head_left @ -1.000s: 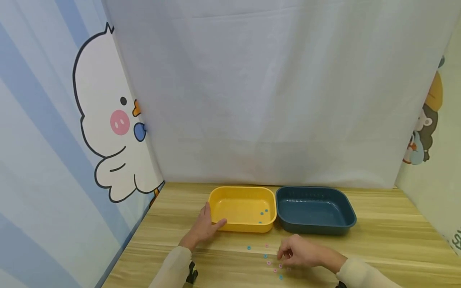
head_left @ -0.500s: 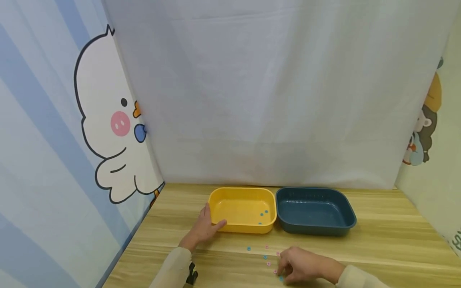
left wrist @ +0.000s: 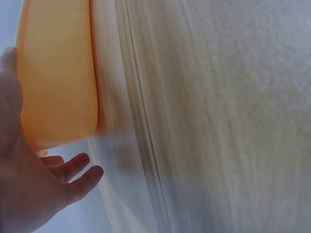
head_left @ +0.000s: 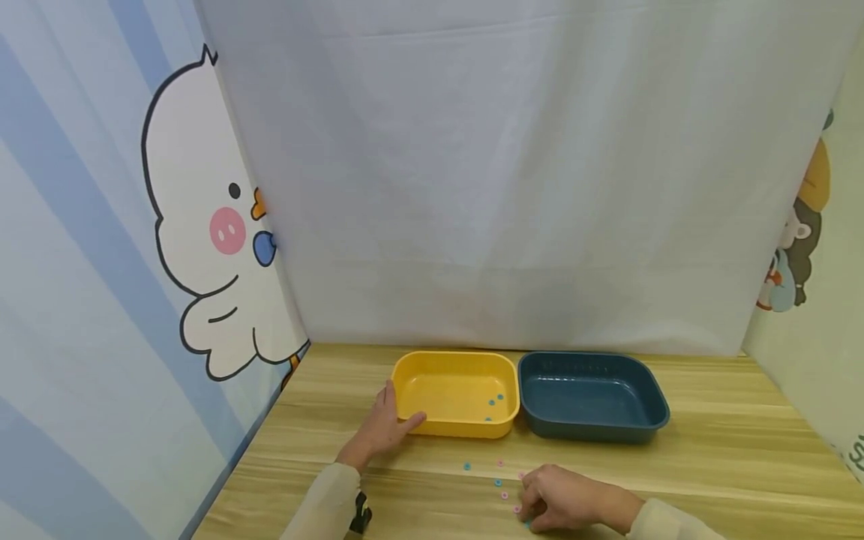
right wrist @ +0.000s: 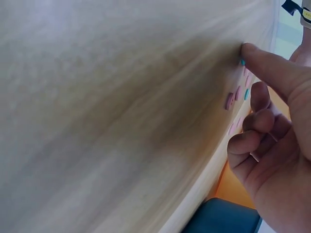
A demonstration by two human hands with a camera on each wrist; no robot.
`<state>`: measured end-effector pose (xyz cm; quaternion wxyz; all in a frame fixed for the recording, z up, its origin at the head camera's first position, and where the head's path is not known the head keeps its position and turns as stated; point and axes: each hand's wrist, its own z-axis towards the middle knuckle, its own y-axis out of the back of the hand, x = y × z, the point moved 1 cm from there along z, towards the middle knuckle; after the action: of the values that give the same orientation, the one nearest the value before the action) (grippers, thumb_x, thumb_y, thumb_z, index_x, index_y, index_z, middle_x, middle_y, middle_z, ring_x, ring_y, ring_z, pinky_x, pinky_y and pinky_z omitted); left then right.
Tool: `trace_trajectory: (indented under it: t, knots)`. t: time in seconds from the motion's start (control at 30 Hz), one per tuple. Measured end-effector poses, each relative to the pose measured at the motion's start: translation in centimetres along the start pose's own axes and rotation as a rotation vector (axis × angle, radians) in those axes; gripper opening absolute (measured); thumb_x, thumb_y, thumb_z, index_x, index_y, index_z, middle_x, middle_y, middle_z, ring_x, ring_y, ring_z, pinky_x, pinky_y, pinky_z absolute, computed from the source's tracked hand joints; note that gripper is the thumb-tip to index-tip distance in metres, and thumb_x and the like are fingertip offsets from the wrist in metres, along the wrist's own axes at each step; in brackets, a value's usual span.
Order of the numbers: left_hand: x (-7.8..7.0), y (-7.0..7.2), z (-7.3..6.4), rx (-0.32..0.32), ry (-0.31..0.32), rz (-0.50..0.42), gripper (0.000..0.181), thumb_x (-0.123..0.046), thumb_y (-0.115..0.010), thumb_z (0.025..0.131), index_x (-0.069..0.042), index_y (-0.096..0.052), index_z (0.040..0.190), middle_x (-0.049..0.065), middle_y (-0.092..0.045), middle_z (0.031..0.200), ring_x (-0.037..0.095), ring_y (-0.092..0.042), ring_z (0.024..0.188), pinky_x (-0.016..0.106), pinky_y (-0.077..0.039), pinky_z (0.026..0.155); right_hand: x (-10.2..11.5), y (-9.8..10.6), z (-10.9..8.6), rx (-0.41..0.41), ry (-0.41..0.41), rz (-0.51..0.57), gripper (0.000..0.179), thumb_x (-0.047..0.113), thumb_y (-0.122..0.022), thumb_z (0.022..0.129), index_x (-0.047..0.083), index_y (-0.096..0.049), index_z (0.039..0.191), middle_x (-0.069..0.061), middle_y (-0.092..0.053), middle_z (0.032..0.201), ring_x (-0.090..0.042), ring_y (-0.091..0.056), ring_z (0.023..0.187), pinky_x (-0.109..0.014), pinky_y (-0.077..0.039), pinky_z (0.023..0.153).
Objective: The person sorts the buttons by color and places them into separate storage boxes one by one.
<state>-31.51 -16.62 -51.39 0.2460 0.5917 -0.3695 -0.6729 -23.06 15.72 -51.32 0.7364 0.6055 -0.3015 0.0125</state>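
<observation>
In the head view my left hand (head_left: 379,429) rests on the near left corner of a yellow tray (head_left: 448,428), thumb over the front rim and fingers along the side. Its fingers look loose in the left wrist view. My right hand (head_left: 562,496) is low over the wooden table at the front. Its thumb (right wrist: 269,68) reaches a small blue button (right wrist: 243,62), while a gap shows between thumb and the curled fingers. Pink buttons (head_left: 504,495) and other blue buttons (head_left: 467,466) lie nearby. Several blue buttons (head_left: 491,403) are inside the yellow tray.
A dark blue tray (head_left: 594,432) stands directly right of the yellow one. Behind both hangs a pale grey curtain (head_left: 513,180). The wooden table (head_left: 729,450) extends to either side, and patterned fabric (head_left: 94,315) borders it on the left.
My right hand has come nearer the table's front, down to the blue button, and has stayed almost still over the last half second. The left hand keeps its place on the yellow tray.
</observation>
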Motion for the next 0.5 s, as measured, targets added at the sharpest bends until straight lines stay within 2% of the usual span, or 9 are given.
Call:
trace_trajectory:
  t: [0.13, 0.37, 0.47, 0.5]
  knots:
    - [0.06, -0.01, 0.07, -0.003, 0.000, -0.002, 0.101, -0.053, -0.057, 0.089, 0.012, -0.003, 0.146, 0.034, -0.012, 0.148, 0.046, -0.023, 0.134, 0.053, -0.023, 0.107, -0.10, -0.08, 0.09, -0.005, 0.005, 0.000, 0.009, 0.015, -0.076, 0.080, 0.016, -0.076, 0.089, 0.020, -0.050, 0.071, 0.011, -0.039, 0.063, -0.013, -0.045, 0.075]
    - [0.08, -0.06, 0.06, -0.003, -0.004, 0.005, 0.101, -0.053, -0.056, 0.090, 0.011, -0.003, 0.146, 0.034, -0.012, 0.148, 0.046, -0.023, 0.134, 0.053, -0.023, 0.107, -0.08, 0.06, 0.22, -0.006, 0.010, 0.009, 0.007, 0.013, -0.076, 0.079, 0.015, -0.074, 0.086, 0.019, -0.051, 0.069, 0.011, -0.039, 0.062, -0.010, -0.041, 0.066]
    - [0.15, -0.14, 0.11, -0.006, -0.005, 0.003, 0.101, -0.053, -0.056, 0.090, 0.012, -0.003, 0.146, 0.034, -0.013, 0.148, 0.046, -0.023, 0.134, 0.054, -0.023, 0.107, -0.08, 0.10, 0.35, -0.013, 0.018, -0.010, 0.008, 0.012, -0.077, 0.077, 0.017, -0.074, 0.084, 0.019, -0.051, 0.068, 0.011, -0.040, 0.061, -0.014, -0.045, 0.074]
    - [0.19, -0.19, 0.13, -0.006, -0.004, 0.006, 0.101, -0.053, -0.056, 0.090, 0.012, -0.003, 0.146, 0.034, -0.013, 0.148, 0.046, -0.023, 0.134, 0.054, -0.023, 0.107, -0.11, 0.06, 0.40, -0.013, 0.020, -0.014, 0.009, 0.012, -0.077, 0.077, 0.017, -0.074, 0.083, 0.019, -0.051, 0.069, 0.011, -0.041, 0.061, -0.014, -0.046, 0.073]
